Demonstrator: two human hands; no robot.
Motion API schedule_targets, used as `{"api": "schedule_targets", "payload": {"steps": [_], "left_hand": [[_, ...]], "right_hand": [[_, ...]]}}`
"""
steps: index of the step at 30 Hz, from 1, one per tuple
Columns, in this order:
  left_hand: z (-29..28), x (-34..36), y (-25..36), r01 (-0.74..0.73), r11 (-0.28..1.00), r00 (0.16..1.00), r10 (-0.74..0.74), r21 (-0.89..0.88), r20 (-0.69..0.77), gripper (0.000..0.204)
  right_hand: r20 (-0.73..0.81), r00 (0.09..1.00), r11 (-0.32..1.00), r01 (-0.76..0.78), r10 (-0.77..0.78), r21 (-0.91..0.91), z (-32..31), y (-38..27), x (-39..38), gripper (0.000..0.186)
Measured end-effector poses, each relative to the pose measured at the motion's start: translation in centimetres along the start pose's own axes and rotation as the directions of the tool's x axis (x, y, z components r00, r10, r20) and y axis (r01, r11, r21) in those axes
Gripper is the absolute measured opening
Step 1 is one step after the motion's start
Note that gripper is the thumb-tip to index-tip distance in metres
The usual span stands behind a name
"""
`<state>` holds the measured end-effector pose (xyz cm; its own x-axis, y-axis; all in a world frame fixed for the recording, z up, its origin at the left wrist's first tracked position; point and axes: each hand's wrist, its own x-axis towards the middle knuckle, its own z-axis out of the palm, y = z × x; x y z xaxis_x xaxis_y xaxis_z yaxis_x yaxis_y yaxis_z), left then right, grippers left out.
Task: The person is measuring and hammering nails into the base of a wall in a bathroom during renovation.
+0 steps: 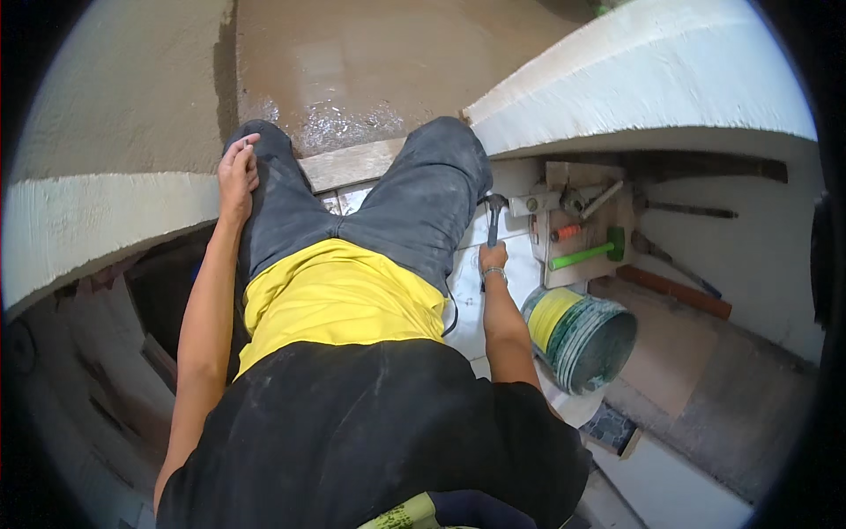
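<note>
My right hand (493, 258) is closed round the handle of a claw hammer (496, 208), beside my right thigh. The hammer's dark metal head points away from me, over white floor tiles (473, 282). At my left knee, my left hand (237, 179) rests against the dark trousers (280, 189). Its thumb and fingers are drawn together, the index finger reaching forward; what they pinch, if anything, is too small to make out. Between my knees lies a pale strip (351, 165) at the edge of a wet brown surface (370, 62).
To the right, a board (555, 181) bears several tools, among them a green-handled mallet (586, 256). A plaster-smeared bucket (608, 339) stands nearer me. Long-handled tools and a reddish-brown bar (674, 292) lie farther right. White wall edges (634, 84) flank both sides.
</note>
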<state>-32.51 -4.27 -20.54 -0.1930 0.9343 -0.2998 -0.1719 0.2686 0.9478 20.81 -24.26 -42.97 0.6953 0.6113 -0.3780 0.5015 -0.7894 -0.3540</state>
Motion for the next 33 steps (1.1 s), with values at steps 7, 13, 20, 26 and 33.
{"api": "schedule_targets", "payload": {"steps": [7,13,20,26,33], "left_hand": [[-6.7,-7.4,-3.6,-0.219,0.757,0.856,0.452,0.615,-0.251,0.024],[-12.8,-11.8,-10.8,0.205,0.938,0.915,-0.083,0.278,-0.395,0.030],[-7.1,-11.5,-10.7,0.506,0.862,0.862,-0.504,0.035,-0.052,0.033],[-0.7,-11.2,-5.8,0.390,0.899,0.906,-0.413,0.198,0.090,0.034],[6.4,-11.9,1.9,0.169,0.901,0.900,-0.306,0.399,0.310,0.035]], "right_hand": [[0.157,0.987,0.988,-0.015,0.040,-0.152,-0.9,0.1,1.3,0.055],[0.289,0.956,0.989,-0.014,0.058,-0.150,0.0,1.5,3.0,0.060],[0.317,0.945,0.981,-0.018,0.080,-0.194,3.2,4.2,6.2,0.072],[0.382,0.910,0.979,-0.102,0.162,-0.174,3.0,2.5,5.8,0.066],[0.373,0.913,0.979,-0.101,0.163,-0.179,2.0,1.7,5.3,0.067]]}}
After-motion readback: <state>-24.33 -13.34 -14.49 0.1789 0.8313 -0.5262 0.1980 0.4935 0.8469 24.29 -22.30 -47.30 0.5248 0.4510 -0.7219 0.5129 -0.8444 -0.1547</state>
